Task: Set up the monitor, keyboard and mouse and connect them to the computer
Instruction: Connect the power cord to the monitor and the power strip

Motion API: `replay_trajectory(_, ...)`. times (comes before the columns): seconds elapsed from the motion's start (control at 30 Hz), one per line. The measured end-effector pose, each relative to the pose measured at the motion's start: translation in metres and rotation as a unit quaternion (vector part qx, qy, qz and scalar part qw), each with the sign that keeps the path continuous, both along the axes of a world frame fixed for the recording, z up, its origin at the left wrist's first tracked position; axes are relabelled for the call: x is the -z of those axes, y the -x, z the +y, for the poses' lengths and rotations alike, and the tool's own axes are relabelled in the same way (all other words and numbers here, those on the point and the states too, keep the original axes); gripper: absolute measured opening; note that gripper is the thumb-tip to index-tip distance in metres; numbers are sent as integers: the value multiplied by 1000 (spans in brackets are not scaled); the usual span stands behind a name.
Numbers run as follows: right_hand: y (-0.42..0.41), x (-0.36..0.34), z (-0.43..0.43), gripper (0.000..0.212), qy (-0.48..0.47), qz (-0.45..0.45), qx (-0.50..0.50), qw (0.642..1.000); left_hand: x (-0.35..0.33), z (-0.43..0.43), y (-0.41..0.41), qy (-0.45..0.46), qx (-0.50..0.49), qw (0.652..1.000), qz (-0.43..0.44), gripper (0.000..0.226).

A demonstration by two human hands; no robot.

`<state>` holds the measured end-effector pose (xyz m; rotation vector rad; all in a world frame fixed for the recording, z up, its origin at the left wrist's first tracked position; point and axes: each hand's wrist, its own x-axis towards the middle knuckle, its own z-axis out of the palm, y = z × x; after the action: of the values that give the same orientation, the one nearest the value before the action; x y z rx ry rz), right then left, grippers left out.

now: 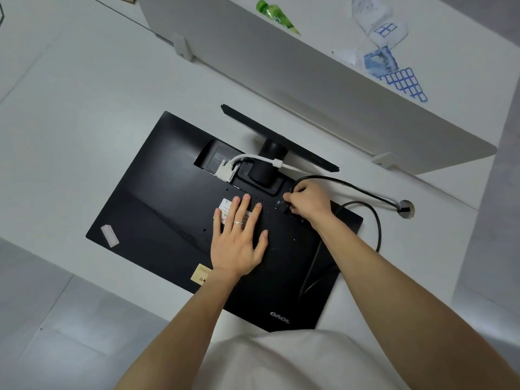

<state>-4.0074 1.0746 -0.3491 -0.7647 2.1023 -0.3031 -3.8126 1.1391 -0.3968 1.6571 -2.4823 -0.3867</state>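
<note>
L hand point(237, 243) flat on monitor point(157, 209), R hand point(308, 199) pinching black cable point(351, 185)

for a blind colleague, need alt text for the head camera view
A black monitor lies face down on a white desk; the left hand presses flat on its back while the right hand grips a black cable at its port edge. A white cable is plugged in.

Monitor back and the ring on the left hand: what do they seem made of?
Monitor back: likely matte black plastic, with moulded vent holes and a dull sheen. Ring on the left hand: probably metal; it looks silvery and bright.
</note>
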Motion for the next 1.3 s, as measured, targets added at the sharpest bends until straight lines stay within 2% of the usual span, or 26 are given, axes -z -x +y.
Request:
replay_trajectory(0.1, 2, -7, -5, 24, -30, -1, 0, 1000, 0, 0, 0, 2, 1, 1000, 6, 63)
replay_trajectory(0.23, -10, -10, -7, 16, -21, 70, -34, 997, 0, 0, -1, 3, 3, 1000, 9, 62)
replay_trajectory(0.33, -17, -4, 1, 16, 6, 65, 21, 998, 1, 0, -2, 10, 1, 1000, 18, 62)
replay_trajectory(0.43, -15, -2, 9, 13, 23, 12, 90, 996, 2, 0, -2, 21, -4, 999, 27, 61)
replay_trajectory(0.6, -6, -6, 1, 15, 8, 31, 1, 999, 2, 0, -2, 15, 2, 1000, 22, 62)
replay_trajectory(0.7, -6, -12, -5, 16, -10, 26, -13, 1000, 3, 1, -3, 17, 1, 1000, 24, 62)
replay_trajectory(0.83, -6, -9, -4, 17, -9, 65, -74, 995, 2, 1, -2, 16, -4, 1000, 26, 62)
replay_trajectory(0.9, -5, -6, 2, 18, 6, 45, -46, 998, 2, 1, -1, 10, -1, 1000, 19, 62)
replay_trajectory(1.03, -4, -8, 5, 16, 18, -62, 83, 994, 1, 1, -2, 8, -4, 1000, 14, 62)
replay_trajectory(1.23, 0, -2, 7, 15, 20, 7, -33, 999, 2, 2, 0, 15, -4, 1000, 13, 61)
replay_trajectory(1.3, 2, 2, 9, 17, 22, 10, -40, 999, 2, 2, 1, 10, -3, 1000, 7, 61)
